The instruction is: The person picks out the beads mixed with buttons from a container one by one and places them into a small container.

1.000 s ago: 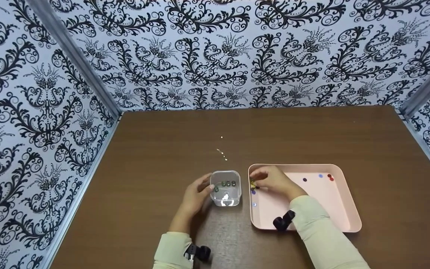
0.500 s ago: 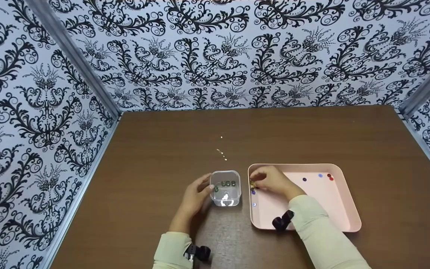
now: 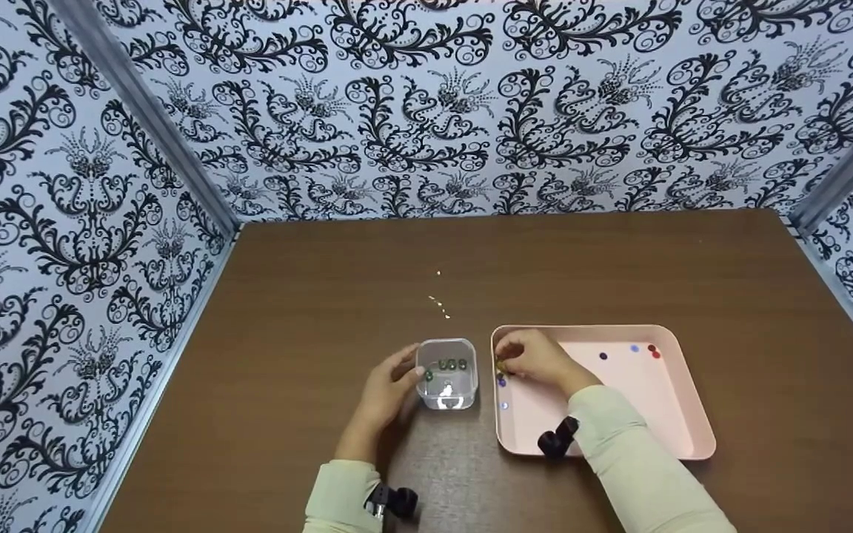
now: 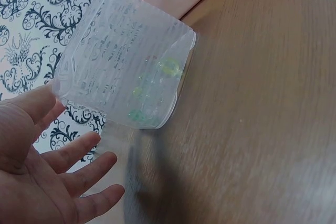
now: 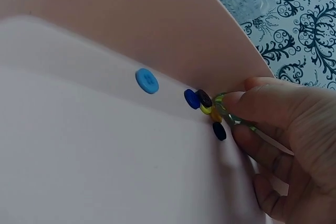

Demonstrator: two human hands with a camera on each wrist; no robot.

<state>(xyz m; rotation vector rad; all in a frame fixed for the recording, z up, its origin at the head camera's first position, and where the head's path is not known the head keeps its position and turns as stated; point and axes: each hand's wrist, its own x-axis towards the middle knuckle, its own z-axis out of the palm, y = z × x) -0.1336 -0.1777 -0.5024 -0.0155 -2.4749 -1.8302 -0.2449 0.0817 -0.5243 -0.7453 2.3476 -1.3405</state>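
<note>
A clear square container stands on the table with several green glass pieces inside. My left hand grips its left wall between thumb and index finger; the left wrist view shows the other fingers of that hand spread apart. Inside the pink tray, at its left wall, my right hand pinches a clear greenish piece between thumb and fingers. Beside those fingertips lie a dark blue button, a brown one, yellow and orange ones and a black one.
A light blue button lies along the tray's left wall. Farther right in the tray are a dark button, a blue one and two red ones. Small pale specks dot the table behind the container.
My right hand has shifted very slightly left, and a dark piece now shows just below its fingertips. My left hand and the container have stayed in place.
</note>
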